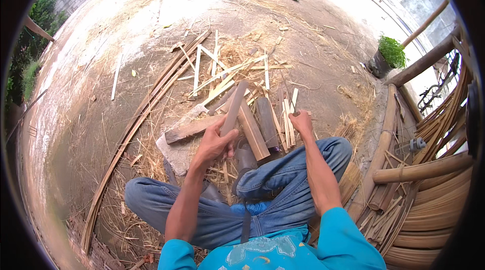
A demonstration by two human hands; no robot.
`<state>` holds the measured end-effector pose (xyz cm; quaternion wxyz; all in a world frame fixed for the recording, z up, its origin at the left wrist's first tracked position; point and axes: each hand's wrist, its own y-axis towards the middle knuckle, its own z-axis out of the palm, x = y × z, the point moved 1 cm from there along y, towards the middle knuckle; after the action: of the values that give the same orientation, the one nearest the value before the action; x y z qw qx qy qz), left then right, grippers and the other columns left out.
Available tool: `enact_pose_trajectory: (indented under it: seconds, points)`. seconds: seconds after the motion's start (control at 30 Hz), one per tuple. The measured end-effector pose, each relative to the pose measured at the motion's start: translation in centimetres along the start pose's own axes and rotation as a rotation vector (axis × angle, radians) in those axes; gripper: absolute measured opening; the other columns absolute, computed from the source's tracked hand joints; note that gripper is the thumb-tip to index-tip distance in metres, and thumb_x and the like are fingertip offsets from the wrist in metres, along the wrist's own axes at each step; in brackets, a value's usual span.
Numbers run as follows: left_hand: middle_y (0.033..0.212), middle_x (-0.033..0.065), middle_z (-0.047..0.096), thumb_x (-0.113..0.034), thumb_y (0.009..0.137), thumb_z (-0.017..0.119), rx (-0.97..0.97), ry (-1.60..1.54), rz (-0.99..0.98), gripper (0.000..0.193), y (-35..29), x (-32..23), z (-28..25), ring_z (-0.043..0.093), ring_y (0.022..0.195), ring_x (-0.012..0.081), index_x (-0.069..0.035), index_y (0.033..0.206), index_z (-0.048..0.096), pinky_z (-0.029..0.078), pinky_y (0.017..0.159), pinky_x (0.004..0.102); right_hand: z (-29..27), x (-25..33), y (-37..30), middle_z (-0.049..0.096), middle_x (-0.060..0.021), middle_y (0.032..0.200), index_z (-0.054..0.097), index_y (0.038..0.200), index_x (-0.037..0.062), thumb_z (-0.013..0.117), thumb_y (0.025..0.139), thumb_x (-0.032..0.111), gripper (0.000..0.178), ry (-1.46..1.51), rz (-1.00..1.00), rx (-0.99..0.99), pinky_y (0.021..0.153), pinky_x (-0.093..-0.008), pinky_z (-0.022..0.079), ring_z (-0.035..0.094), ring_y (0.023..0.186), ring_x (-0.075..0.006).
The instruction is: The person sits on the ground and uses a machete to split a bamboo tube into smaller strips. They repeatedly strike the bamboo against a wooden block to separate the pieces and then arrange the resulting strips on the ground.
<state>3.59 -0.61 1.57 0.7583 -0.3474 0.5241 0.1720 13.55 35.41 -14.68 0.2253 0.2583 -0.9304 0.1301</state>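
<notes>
My left hand (217,141) is closed round the lower end of a flat brown wooden slat (235,107), which points up and away from me. My right hand (302,122) makes a fist in front of my right knee. A small dark end pokes out of that fist, but the rest is hidden. Beside it lie several pale split strips (288,127). Between my hands a squared wooden block (253,131) slants toward my feet, with a dark wooden piece (265,118) along its right side. Another wooden block (191,129) lies beyond my left hand, on a stone slab (168,151).
Long brown strips (135,123) curve along the ground at the left. Pale strips (222,75) and shavings lie scattered ahead. At the right are bamboo poles (380,151), bundled strips (429,214) and a potted plant (389,53). My bent legs frame the work spot.
</notes>
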Motion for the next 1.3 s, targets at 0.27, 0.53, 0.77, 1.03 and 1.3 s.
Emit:
enact_pose_trajectory:
  seconds: [0.27, 0.53, 0.77, 1.03, 1.3]
  points:
    - [0.067, 0.0012, 0.053, -0.004, 0.096, 0.064, -0.425, -0.291, -0.018, 0.029, 3.5, 9.0, -6.8, 0.059, 0.052, 0.0132, -0.003, 0.122, 0.051, 0.046, 0.041, 0.0234, 3.6, -3.5, -0.7, 0.070, -0.0295, 0.119, 0.070, 0.115, -0.0090, 0.069, 0.081, 0.024, 0.047, 0.088, 0.381, 0.226, 0.096, -0.0475, 0.054, 0.067, 0.117, -0.0417]
    - [0.078, 0.0043, 0.059, -0.015, 0.095, 0.066, -0.399, -0.221, -0.015, 0.026, 4.3, 9.5, -5.8, 0.066, 0.062, 0.0159, -0.004, 0.117, 0.054, 0.051, 0.045, 0.0246, 3.6, -3.3, -1.5, 0.068, -0.0297, 0.123, 0.071, 0.117, -0.0047, 0.072, 0.080, 0.021, 0.045, 0.076, 0.309, 0.168, 0.103, -0.0481, 0.050, 0.065, 0.118, -0.0443]
    - [0.081, 0.0034, 0.055, -0.020, 0.096, 0.065, -0.452, -0.189, -0.026, 0.022, 4.9, 10.1, -5.0, 0.066, 0.060, 0.0164, -0.004, 0.108, 0.056, 0.056, 0.048, 0.0267, 3.6, -4.4, -0.7, 0.068, -0.0306, 0.122, 0.068, 0.118, -0.0097, 0.080, 0.078, 0.034, 0.061, -0.022, 0.269, 0.227, 0.099, -0.0468, 0.053, 0.066, 0.117, -0.0421]
    - [0.071, 0.0012, 0.052, -0.023, 0.098, 0.062, -0.538, -0.195, -0.003, 0.018, 5.3, 10.4, -6.2, 0.063, 0.055, 0.0152, -0.007, 0.101, 0.056, 0.055, 0.048, 0.0285, 5.1, -4.8, -0.8, 0.068, -0.0324, 0.119, 0.071, 0.113, -0.0074, 0.073, 0.083, 0.028, 0.047, 0.003, 0.202, 0.249, 0.098, -0.0506, 0.053, 0.066, 0.114, -0.0452]
    - [0.068, 0.0008, 0.051, -0.021, 0.099, 0.061, -0.553, -0.229, 0.005, 0.016, 5.1, 9.9, -6.0, 0.061, 0.057, 0.0143, -0.006, 0.098, 0.055, 0.057, 0.052, 0.0296, 5.1, -4.4, -1.5, 0.066, -0.0291, 0.125, 0.066, 0.119, -0.0002, 0.066, 0.090, 0.023, 0.038, -0.046, 0.071, 0.143, 0.098, -0.0537, 0.051, 0.065, 0.113, -0.0448]
